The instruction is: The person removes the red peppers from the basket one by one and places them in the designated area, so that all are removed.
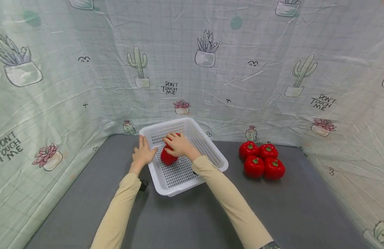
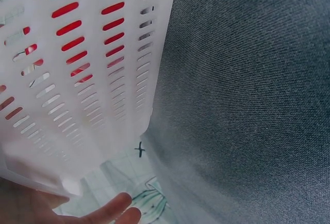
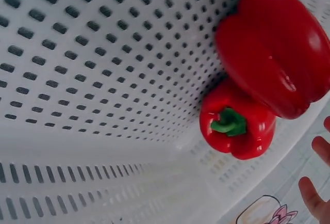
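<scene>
A white perforated plastic basket (image 1: 182,176) sits at an angle on the dark grey table. Inside it are two red bell peppers; the nearer bell pepper (image 1: 168,157) shows below my right hand (image 1: 178,145), which partly covers the other. In the right wrist view, a large bell pepper (image 3: 273,48) lies against a smaller bell pepper (image 3: 234,123) with a green stem. Fingertips (image 3: 309,195) appear spread at that view's right edge, apart from both. My left hand (image 1: 143,153) rests on the basket's left rim, fingers extended, thumb over the edge.
Several red bell peppers (image 1: 254,166) stand grouped on the table (image 1: 185,221) right of the basket. A cloth (image 1: 229,90) printed with cacti hangs behind and along both sides. A small black object (image 1: 143,185) is beside the left wrist.
</scene>
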`<move>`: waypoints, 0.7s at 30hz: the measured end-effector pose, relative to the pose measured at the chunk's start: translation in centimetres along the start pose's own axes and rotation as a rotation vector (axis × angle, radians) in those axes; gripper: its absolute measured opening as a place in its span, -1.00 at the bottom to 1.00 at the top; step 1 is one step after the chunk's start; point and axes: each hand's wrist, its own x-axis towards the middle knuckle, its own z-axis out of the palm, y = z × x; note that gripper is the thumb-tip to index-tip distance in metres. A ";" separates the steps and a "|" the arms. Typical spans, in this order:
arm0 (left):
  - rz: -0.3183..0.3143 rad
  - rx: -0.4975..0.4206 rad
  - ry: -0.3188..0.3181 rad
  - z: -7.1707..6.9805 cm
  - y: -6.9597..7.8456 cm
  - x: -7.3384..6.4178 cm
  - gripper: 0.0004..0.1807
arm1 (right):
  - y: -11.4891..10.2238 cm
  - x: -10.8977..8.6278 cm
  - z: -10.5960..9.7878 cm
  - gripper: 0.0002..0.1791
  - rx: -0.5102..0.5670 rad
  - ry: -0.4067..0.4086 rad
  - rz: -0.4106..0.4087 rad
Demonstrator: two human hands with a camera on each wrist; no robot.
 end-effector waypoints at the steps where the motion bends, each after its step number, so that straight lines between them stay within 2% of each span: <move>1: 0.002 -0.001 0.002 0.0 0.0 0.0 -0.11 | 0.0 -0.1 0.1 -0.51 -0.009 -0.016 -0.001; 10: -0.006 -0.012 0.010 0.1 0.0 0.0 -0.11 | 0.0 -0.6 0.4 -0.33 -0.097 -0.133 -0.033; 21: 0.000 -0.012 0.004 0.0 0.1 -0.1 -0.11 | 0.4 -1.4 0.4 -0.11 -0.162 -0.153 -0.103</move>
